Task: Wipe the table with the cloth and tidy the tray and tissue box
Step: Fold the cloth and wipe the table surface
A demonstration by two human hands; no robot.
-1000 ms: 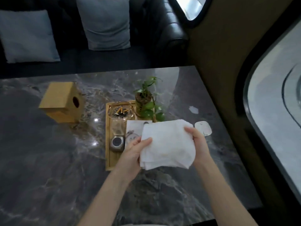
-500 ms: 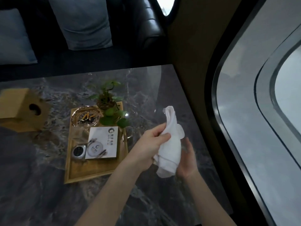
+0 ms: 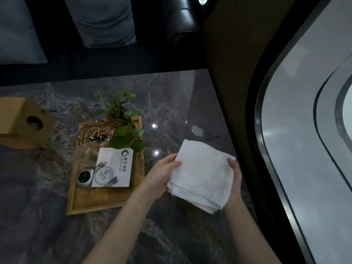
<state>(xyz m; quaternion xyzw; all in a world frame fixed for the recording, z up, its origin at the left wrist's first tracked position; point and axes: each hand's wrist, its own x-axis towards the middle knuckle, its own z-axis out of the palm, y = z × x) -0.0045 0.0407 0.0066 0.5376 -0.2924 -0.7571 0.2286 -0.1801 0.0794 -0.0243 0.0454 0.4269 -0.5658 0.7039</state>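
A folded white cloth [image 3: 202, 176] is held flat above the dark marble table [image 3: 181, 103], near its right side. My left hand [image 3: 162, 176] grips the cloth's left edge and my right hand [image 3: 235, 174] grips its right edge. Left of the cloth lies a wooden tray [image 3: 106, 201] holding a glass ashtray [image 3: 95, 134] with cigarette butts, a small potted plant [image 3: 122, 119], a white card [image 3: 113, 168] and a small round metal pot [image 3: 84, 178]. The wooden tissue box [image 3: 22, 122] stands at the far left, partly cut off by the frame edge.
A small white scrap [image 3: 197, 130] lies on the table beyond the cloth. A dark sofa with grey cushions [image 3: 102, 20] runs behind the table. A wall and a curved window [image 3: 304, 130] close off the right side.
The cloth, bunched in my hands half a second ago, is now spread folded and flat between both hands. The view has shifted slightly.
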